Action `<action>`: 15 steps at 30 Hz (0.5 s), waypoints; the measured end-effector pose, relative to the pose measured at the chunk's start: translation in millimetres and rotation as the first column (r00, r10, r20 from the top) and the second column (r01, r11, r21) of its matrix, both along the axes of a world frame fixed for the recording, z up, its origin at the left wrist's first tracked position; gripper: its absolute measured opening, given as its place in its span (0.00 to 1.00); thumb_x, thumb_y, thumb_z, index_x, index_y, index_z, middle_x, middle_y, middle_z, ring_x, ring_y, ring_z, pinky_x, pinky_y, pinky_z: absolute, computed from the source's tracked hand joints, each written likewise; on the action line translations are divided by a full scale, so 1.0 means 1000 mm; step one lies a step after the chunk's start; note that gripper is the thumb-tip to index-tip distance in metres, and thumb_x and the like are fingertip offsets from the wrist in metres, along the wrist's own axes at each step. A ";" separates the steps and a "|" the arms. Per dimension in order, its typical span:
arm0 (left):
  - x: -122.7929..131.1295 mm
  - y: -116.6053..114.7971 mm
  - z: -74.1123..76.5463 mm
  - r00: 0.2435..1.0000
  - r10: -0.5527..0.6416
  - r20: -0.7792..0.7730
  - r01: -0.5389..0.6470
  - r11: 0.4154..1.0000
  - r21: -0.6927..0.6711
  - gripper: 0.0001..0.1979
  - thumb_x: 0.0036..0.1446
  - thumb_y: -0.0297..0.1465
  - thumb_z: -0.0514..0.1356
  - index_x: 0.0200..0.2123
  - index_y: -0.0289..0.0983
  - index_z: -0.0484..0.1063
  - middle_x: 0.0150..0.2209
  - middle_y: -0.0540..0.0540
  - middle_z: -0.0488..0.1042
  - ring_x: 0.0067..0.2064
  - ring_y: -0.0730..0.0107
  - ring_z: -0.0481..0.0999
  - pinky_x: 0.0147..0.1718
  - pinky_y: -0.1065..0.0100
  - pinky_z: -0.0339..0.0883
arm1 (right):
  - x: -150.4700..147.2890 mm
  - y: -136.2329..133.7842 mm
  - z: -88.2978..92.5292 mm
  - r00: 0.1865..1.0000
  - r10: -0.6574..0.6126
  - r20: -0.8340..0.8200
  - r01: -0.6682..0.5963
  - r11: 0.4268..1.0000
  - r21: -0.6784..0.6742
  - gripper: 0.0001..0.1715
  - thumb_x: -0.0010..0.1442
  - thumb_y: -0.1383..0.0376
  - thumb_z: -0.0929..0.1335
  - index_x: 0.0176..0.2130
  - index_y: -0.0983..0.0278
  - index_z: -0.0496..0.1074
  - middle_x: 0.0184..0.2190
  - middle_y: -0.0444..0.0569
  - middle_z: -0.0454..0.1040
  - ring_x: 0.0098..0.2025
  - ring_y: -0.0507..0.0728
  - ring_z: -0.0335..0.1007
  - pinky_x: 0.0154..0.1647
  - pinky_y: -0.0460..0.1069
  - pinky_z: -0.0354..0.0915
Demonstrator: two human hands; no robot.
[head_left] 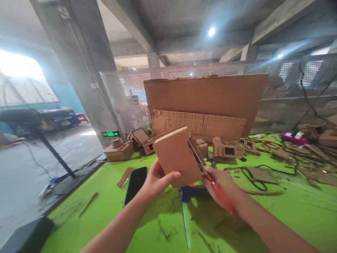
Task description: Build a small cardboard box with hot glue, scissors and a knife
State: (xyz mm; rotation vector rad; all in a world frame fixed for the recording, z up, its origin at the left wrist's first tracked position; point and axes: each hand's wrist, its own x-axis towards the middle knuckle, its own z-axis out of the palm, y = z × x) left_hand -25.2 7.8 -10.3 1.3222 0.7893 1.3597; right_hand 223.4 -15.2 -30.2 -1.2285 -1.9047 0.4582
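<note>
A box-like cardboard piece (176,153) is held up, tilted, above the green table. My left hand (162,177) grips its lower left side, thumb on the front face. My right hand (221,182) is closed around a red-handled tool (219,195) with a narrow metal end, which lies along the open right edge of the cardboard piece; its exact kind is unclear. Below the cardboard lies a blue glue gun (193,193), partly hidden, with a clear glue stick (186,225) at its rear. A black phone (135,184) lies beside my left forearm.
Several cardboard camera-like models, including one at right (228,149), line the table's back before large cardboard sheets (207,93). Cables (254,179) and cardboard scraps (313,175) crowd the right. A small wooden stick (88,203) and a dark box (28,235) are at left.
</note>
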 end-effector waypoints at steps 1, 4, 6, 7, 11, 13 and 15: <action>0.000 0.000 0.000 1.000 -0.002 0.002 0.002 1.000 -0.005 0.31 0.43 0.40 0.79 0.50 0.39 0.76 0.51 0.39 0.82 0.54 0.48 0.79 0.50 0.57 0.75 | 0.000 -0.001 0.002 1.000 0.008 0.006 -0.008 1.000 0.003 0.11 0.64 0.60 0.66 0.35 0.59 0.77 0.29 0.48 0.80 0.33 0.62 0.77 0.35 0.51 0.68; 0.000 0.001 0.000 0.999 -0.009 0.036 0.011 0.999 -0.041 0.32 0.43 0.42 0.78 0.50 0.38 0.76 0.51 0.38 0.82 0.54 0.46 0.79 0.51 0.55 0.75 | -0.001 -0.001 0.003 1.000 -0.005 0.018 0.005 1.000 0.025 0.11 0.64 0.60 0.66 0.34 0.59 0.77 0.28 0.48 0.79 0.32 0.61 0.75 0.34 0.51 0.67; -0.001 0.001 -0.001 0.999 -0.009 0.036 0.011 0.999 -0.050 0.32 0.41 0.41 0.79 0.50 0.38 0.77 0.50 0.38 0.82 0.54 0.45 0.80 0.51 0.54 0.75 | -0.002 -0.001 0.003 0.999 -0.022 0.026 0.020 0.999 0.046 0.12 0.65 0.60 0.66 0.34 0.59 0.77 0.27 0.48 0.79 0.33 0.61 0.75 0.34 0.50 0.67; -0.001 0.001 -0.002 0.999 -0.009 0.031 0.010 0.999 -0.053 0.32 0.41 0.41 0.79 0.49 0.38 0.77 0.50 0.38 0.83 0.53 0.45 0.80 0.50 0.54 0.75 | -0.002 0.000 0.003 0.999 -0.025 0.035 0.023 0.998 0.052 0.13 0.66 0.60 0.65 0.34 0.59 0.77 0.28 0.48 0.79 0.33 0.61 0.75 0.34 0.50 0.67; 0.000 0.000 -0.005 1.000 -0.007 0.019 0.008 0.998 -0.063 0.31 0.42 0.41 0.79 0.49 0.38 0.77 0.50 0.39 0.82 0.54 0.46 0.79 0.50 0.55 0.76 | 0.000 -0.001 0.005 0.996 -0.062 0.061 0.058 0.996 0.062 0.13 0.66 0.61 0.65 0.33 0.59 0.77 0.26 0.48 0.78 0.30 0.60 0.75 0.31 0.49 0.65; 0.000 -0.002 -0.004 1.000 -0.020 0.011 0.021 0.998 -0.055 0.30 0.43 0.40 0.78 0.49 0.39 0.76 0.50 0.39 0.82 0.54 0.47 0.79 0.50 0.55 0.76 | 0.001 -0.002 0.007 0.994 -0.078 0.079 0.072 0.995 0.069 0.12 0.64 0.62 0.65 0.32 0.59 0.76 0.26 0.48 0.78 0.29 0.59 0.75 0.31 0.49 0.64; 0.000 -0.004 0.000 0.999 -0.036 0.003 0.036 0.999 -0.041 0.30 0.44 0.40 0.78 0.49 0.39 0.76 0.50 0.39 0.82 0.54 0.47 0.80 0.50 0.56 0.76 | 0.001 -0.003 0.008 0.992 -0.083 0.090 0.076 0.994 0.075 0.11 0.64 0.62 0.66 0.31 0.59 0.76 0.26 0.48 0.78 0.28 0.59 0.74 0.30 0.49 0.63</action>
